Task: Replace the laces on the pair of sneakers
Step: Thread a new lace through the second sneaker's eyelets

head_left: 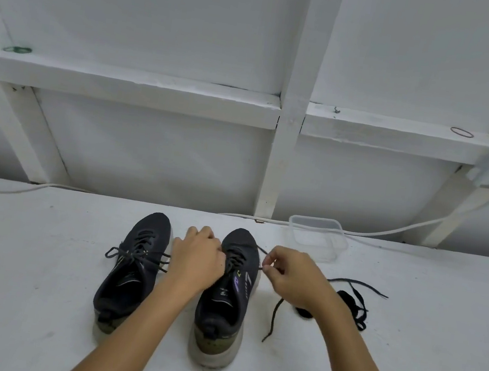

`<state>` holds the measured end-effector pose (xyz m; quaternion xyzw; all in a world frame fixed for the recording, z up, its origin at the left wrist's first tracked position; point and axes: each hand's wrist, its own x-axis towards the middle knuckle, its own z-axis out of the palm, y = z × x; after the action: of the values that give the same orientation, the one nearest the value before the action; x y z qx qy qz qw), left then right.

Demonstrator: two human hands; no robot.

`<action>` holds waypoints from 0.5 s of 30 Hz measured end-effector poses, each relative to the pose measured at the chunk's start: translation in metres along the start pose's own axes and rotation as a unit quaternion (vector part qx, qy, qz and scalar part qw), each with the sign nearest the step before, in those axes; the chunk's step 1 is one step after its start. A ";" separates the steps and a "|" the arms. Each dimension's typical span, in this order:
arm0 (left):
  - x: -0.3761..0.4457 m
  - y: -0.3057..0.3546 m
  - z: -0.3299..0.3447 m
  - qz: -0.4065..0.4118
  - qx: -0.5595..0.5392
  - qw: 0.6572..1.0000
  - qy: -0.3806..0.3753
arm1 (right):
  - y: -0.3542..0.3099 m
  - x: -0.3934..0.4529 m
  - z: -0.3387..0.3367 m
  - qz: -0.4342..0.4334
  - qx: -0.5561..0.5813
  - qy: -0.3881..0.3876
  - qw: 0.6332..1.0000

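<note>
Two dark sneakers stand side by side on the white table, toes pointing away from me. The left sneaker [127,275] has its lace tied in a bow. My left hand [197,257] rests on the laced upper of the right sneaker [225,302], fingers closed at the eyelets; what it grips is hidden. My right hand [290,275] pinches the dark lace [262,252] coming out of that shoe's right side, and the lace's free end [273,318] hangs down to the table. A bundle of dark spare laces [349,300] lies just right of my right hand.
A clear plastic container [317,236] stands behind the right sneaker near the table's back edge. A white cable [387,233] runs along that edge to a socket at the right. White wall framing rises behind the table.
</note>
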<state>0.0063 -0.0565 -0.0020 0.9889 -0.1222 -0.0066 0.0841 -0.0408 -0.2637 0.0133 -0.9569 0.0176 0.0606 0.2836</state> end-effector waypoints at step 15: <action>0.005 0.008 -0.018 -0.016 -0.243 0.968 0.058 | -0.017 -0.002 -0.058 -0.010 -0.053 0.014 0.998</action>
<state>0.0103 -0.0620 0.0173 0.9392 -0.0962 0.0204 0.3289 -0.0351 -0.2810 0.0705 -0.9713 0.0090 0.0454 0.2332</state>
